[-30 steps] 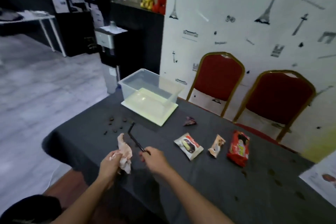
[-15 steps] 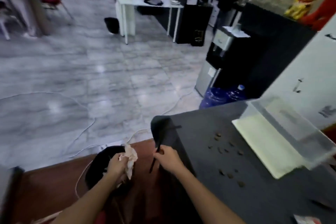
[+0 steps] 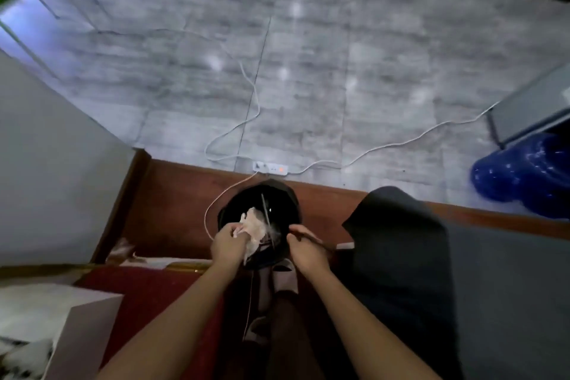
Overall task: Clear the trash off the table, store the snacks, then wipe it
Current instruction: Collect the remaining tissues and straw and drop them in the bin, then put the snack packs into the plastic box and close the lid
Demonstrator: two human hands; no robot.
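Observation:
I look down at a round black trash bin [image 3: 271, 194] on the brown floor strip beside the table. Over the bin's mouth, my left hand [image 3: 228, 242] grips a crumpled pale wrapper [image 3: 256, 225]. Just to the right, at the bin's rim, my right hand [image 3: 307, 251] has its fingers pinched on a thin black straw [image 3: 267, 219], which shows as a thin dark line over the bin's opening. The table [image 3: 493, 287], under a dark grey cloth, shows only its corner at the right. The snacks are out of view.
A white power strip [image 3: 270, 167] and white cables [image 3: 246, 120] lie on the grey tiled floor beyond the bin. Blue water bottles [image 3: 524, 176] stand at the far right. A red chair seat [image 3: 148, 302] is near my left arm, with a grey panel [image 3: 46, 163] behind it.
My view swung left and down from the table to the floor. Both hands carried the wrapper and straw off the table's edge to over the bin.

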